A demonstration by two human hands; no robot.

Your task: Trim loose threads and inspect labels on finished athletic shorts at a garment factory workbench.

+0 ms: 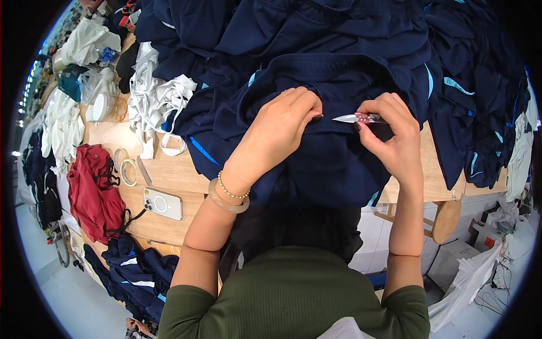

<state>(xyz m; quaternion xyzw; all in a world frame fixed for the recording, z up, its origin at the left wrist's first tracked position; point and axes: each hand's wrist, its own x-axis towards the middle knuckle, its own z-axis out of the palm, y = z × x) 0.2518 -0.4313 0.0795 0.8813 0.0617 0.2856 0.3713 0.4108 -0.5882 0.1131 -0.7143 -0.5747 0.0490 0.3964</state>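
I log: left hand (282, 121) grip pinched narrow on dark navy fabric garment (316, 158) lying over the wooden surface (169, 175); right hand (392, 133) closed around small red-handled metal thread snips (355, 118), blades touching the garment.

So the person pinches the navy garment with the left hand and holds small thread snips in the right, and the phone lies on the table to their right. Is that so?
Not quite: the head view shows the phone on the wooden table to the person's left. The rest holds: the left hand pinches the navy garment, and the right hand holds the thread snips.
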